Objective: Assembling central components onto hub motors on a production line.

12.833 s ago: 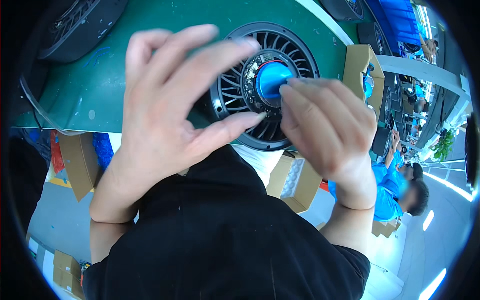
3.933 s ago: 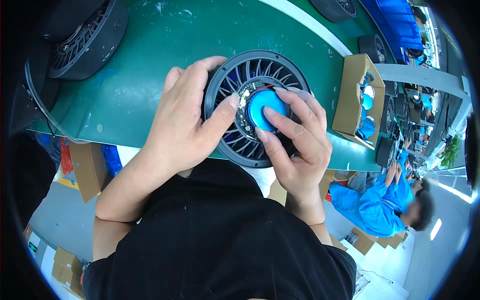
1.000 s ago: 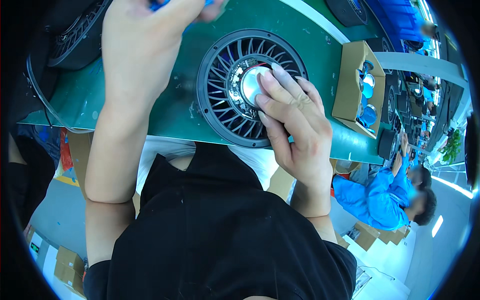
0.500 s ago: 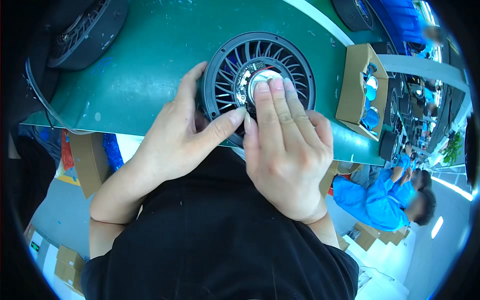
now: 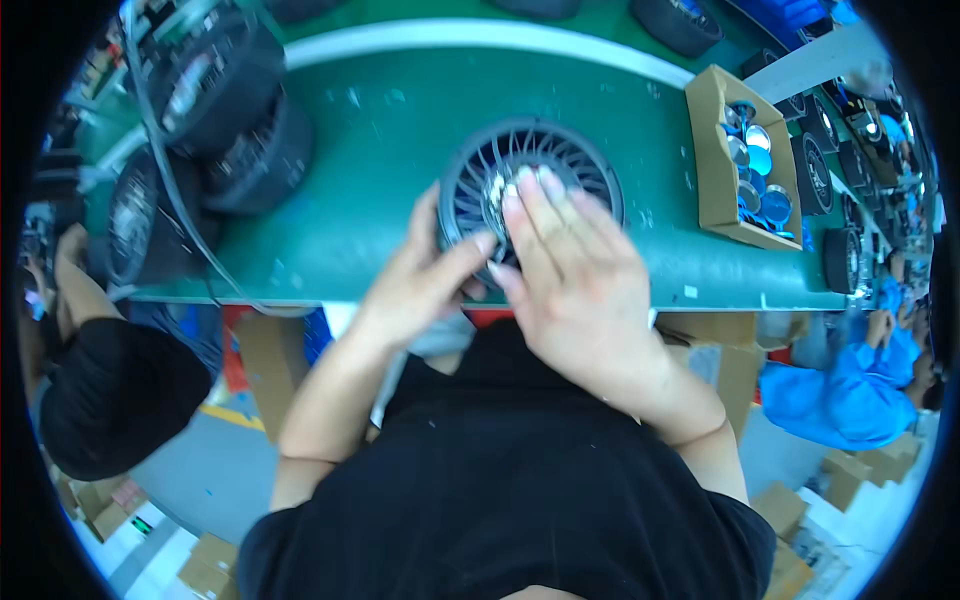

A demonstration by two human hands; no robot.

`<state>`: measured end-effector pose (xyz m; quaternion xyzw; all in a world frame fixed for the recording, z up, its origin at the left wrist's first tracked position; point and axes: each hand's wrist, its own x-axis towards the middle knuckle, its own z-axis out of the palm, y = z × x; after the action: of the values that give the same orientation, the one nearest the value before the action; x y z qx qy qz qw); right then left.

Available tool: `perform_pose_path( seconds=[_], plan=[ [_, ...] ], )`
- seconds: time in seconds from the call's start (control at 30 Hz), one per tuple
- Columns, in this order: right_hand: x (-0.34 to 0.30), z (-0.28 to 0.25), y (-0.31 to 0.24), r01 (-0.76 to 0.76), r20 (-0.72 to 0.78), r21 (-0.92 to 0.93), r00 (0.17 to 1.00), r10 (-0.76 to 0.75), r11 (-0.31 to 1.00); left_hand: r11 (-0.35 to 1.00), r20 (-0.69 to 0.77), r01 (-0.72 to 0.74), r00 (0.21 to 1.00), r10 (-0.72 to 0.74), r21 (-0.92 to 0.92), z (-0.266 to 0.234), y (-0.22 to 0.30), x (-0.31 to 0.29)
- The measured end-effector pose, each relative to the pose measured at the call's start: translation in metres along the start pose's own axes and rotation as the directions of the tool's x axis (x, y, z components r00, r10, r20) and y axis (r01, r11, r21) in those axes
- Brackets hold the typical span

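Note:
A dark grey wheel [image 5: 516,138] with thin curved spokes lies on the green bench in front of me. Its outer side is gripped by my left hand [image 5: 412,282], the thumb reaching over the rim toward the hub and the other fingers partly hidden. My right hand [image 5: 582,285] lies over the hub with its fingers stretched out and flat, covering most of the centre. Beside those fingertips shows a bit of the hub's circuit board [image 5: 494,198], blurred. Whatever is under the right fingers is hidden.
To the right stands an open cardboard box [image 5: 712,160] of round shiny and blue caps [image 5: 760,162]. Several wheels [image 5: 222,82] are stacked at left, a grey cable [image 5: 165,165] hanging before them. People sit at both sides; a white strip [image 5: 480,36] crosses the bench's far part.
The view has swung, so the stacked wheels and the person at left now show more. Both hands stay at the wheel, the right fingers still over its hub.

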<state>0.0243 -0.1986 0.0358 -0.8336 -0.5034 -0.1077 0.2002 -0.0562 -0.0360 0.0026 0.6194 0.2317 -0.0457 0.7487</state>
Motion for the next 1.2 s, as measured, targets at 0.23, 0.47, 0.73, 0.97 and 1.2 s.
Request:
perform_pose_path(
  seconds=[0.23, 0.47, 0.73, 0.97, 1.2],
  plan=[
    [0.001, -0.002, 0.017, 0.005, -0.152, 0.263, 0.988, 0.037, 0.965, 0.987, -0.025, 0.053, 0.998, -0.057, -0.152, 0.0, -0.001, 0.008],
    [-0.022, -0.074, 0.2, -0.558, -0.276, -0.231, 0.823, 0.496, 0.797, 0.975, -0.298, 0.003, 0.952, -0.071, -0.224, -0.038, 0.053, 0.087],
    [-0.049, -0.077, 0.27, -0.503, 0.002, -0.38, 0.839, 0.545, 0.776, 0.928, -0.452, -0.234, 0.888, 0.082, -0.29, -0.069, 0.102, 0.254],
    [-0.053, -0.063, 0.29, -0.571, -0.152, -0.151, 0.82, 0.552, 0.807, 0.674, -0.477, -0.319, 0.877, -0.057, -0.666, -0.149, 0.122, 0.315],
    [-0.044, -0.064, 0.285, -0.602, -0.224, -0.146, 0.793, 0.567, 0.785, 0.632, -0.75, -0.504, 0.632, -0.195, -0.589, -0.16, 0.142, 0.332]
  ],
)
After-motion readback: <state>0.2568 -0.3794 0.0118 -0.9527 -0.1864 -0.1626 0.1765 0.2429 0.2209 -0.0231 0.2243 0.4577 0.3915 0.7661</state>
